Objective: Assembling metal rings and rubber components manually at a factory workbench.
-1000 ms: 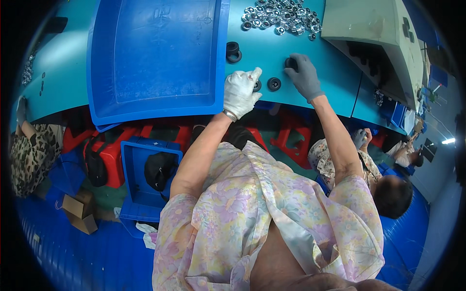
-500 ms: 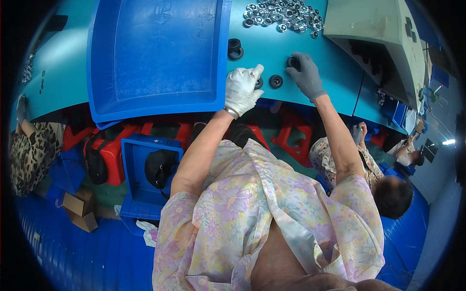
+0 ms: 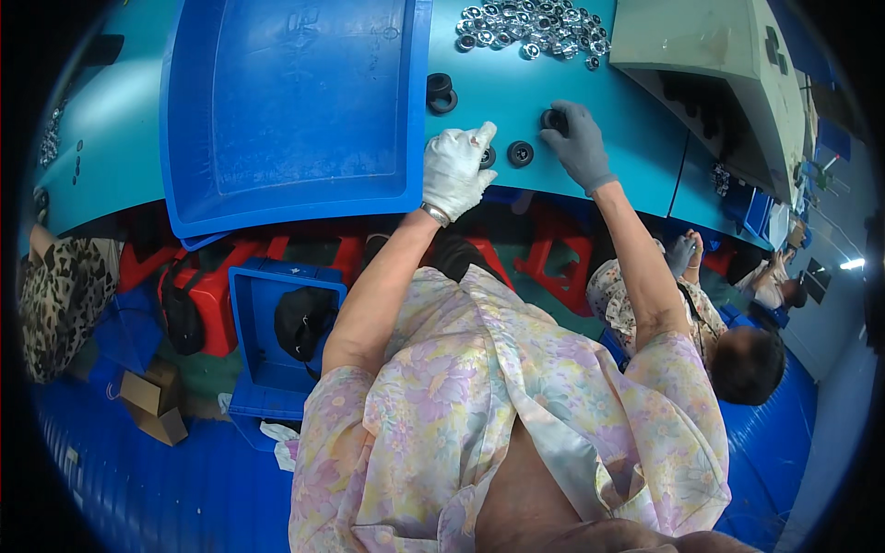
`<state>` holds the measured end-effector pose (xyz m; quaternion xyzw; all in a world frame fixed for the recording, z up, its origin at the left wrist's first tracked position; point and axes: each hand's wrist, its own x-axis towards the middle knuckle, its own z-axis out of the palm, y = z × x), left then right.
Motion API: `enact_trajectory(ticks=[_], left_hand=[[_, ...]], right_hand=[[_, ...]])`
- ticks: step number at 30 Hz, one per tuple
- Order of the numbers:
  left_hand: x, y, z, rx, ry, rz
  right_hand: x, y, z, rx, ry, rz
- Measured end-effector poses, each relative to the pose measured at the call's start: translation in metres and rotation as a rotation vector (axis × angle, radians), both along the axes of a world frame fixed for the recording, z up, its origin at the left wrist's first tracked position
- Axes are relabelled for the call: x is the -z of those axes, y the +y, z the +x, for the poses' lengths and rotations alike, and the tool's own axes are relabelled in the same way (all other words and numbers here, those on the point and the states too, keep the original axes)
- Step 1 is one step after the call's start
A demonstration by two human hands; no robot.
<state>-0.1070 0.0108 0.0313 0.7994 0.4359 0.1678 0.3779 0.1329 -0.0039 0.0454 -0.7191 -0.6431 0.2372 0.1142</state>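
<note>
My left hand (image 3: 456,169), in a white glove, is at the near right corner of the blue bin. Its fingers are bent round a small black wheel (image 3: 488,157), which partly shows beside them. In a grey glove, my right hand (image 3: 583,150) grips a black toy tyre (image 3: 554,121) at the table top, fingertips on its side. Between the hands another small wheel (image 3: 521,154), black with a shiny centre, lies flat. Farther off, by the bin's right wall, two black tyres (image 3: 441,93) lie overlapping.
A large blue bin (image 3: 293,214) takes up the table's left. Many shiny hubs (image 3: 535,26) are heaped at the far side. A pale machine housing (image 3: 705,46) with a dark opening stands right on the turquoise table (image 3: 636,138). Co-workers sit either side; red stools (image 3: 558,258) stand below.
The view has shifted slightly, so the table things sit a little farther left. Both hands keep nearly the same pose and place. The co-worker's hand at far left has moved.
</note>
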Motion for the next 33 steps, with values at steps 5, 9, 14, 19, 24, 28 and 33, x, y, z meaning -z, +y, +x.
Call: enact_trajectory(ticks=[5, 9, 14, 19, 24, 28, 33], left_hand=[[0.000, 0.001, 0.001, 0.005, 0.001, -0.003], [0.001, 0.000, 0.000, 0.000, -0.007, 0.007], [-0.002, 0.001, -0.001, 0.010, -0.002, -0.019], [-0.001, 0.002, 0.001, 0.009, 0.007, -0.017], [0.002, 0.002, 0.002, -0.017, -0.010, 0.006], [-0.001, 0.004, 0.003, 0.007, 0.034, -0.037], [0.001, 0.003, 0.005, 0.005, 0.053, -0.047]], right_hand=[[-0.003, -0.003, 0.000, 0.008, 0.035, 0.013], [-0.012, 0.000, -0.002, -0.017, 0.008, 0.072], [0.002, 0.036, 0.005, 0.288, 0.081, 0.113], [0.026, 0.064, -0.013, 0.685, -0.143, 0.088], [0.044, 0.060, -0.024, 0.769, -0.218, 0.022], [0.048, 0.058, -0.027, 0.793, -0.290, 0.011], [0.051, 0.059, -0.029, 0.785, -0.344, -0.002]])
